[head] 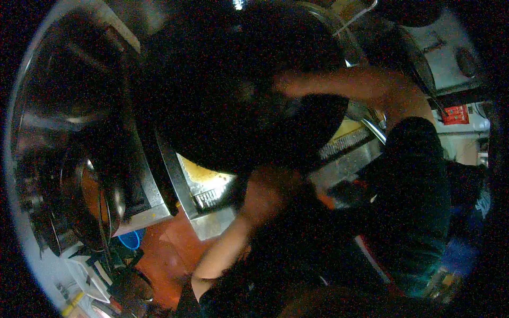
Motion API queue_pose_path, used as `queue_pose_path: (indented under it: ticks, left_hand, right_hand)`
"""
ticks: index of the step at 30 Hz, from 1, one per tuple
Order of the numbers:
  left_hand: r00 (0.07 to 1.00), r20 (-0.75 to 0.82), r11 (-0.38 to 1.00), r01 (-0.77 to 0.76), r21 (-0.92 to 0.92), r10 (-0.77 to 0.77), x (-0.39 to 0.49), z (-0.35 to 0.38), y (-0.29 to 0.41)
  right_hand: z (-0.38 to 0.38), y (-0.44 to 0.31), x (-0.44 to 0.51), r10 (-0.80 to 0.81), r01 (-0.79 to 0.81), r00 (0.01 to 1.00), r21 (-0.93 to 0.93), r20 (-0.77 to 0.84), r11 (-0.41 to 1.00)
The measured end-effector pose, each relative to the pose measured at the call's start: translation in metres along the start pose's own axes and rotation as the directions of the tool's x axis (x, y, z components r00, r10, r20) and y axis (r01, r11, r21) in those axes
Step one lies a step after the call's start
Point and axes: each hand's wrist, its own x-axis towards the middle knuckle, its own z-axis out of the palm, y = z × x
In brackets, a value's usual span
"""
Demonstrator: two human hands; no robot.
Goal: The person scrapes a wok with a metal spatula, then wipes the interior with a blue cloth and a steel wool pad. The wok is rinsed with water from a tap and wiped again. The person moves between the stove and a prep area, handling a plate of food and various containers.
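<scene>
A large dark round pan, seemingly a wok (222,91), fills the middle of the view, its surface lost in shadow. At its near edge is my left hand (272,190), blurred and dim; whether its fingers grip the rim cannot be told. My right hand (288,85) reaches in from the right across the dark round surface, its fingertips blurred and hidden in shadow. Under the pan shows a metal basin (212,177) with yellowish liquid or residue and a slotted strip along its near side.
Steel counter edges (149,218) and stacked metal pans (95,194) stand at the left. A blue-rimmed container (130,239) is near the reddish floor (171,254). White dishes (89,280) lie lower left. A red packet or box (455,115) is at the right.
</scene>
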Motion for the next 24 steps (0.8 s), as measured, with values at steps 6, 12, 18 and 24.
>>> queue_pose_path:
  ticks: [6, 12, 18, 24]
  left_hand:
    - [0.948, -0.292, 0.990, -0.096, 0.108, 0.124, 0.002, 0.004, -0.004]
    - [0.979, -0.176, 0.981, -0.068, 0.181, 0.100, -0.014, -0.001, -0.005]
    - [0.995, -0.079, 0.995, -0.054, 0.085, 0.061, -0.005, 0.000, -0.004]
    - [0.932, -0.358, 0.997, -0.037, 0.074, 0.061, -0.006, 0.016, -0.003]
  right_hand:
    - [-0.006, -0.038, 0.116, 0.003, 0.040, 0.949, 0.131, -0.315, 0.991]
    - [-0.016, 0.051, 0.087, 0.280, -0.247, 0.914, 0.146, -0.295, 0.958]
    - [0.015, -0.020, 0.023, -0.058, 0.060, 0.998, 0.102, -0.017, 0.993]
    - [-0.005, -0.012, 0.118, 0.057, 0.001, 0.961, 0.208, -0.272, 0.978]
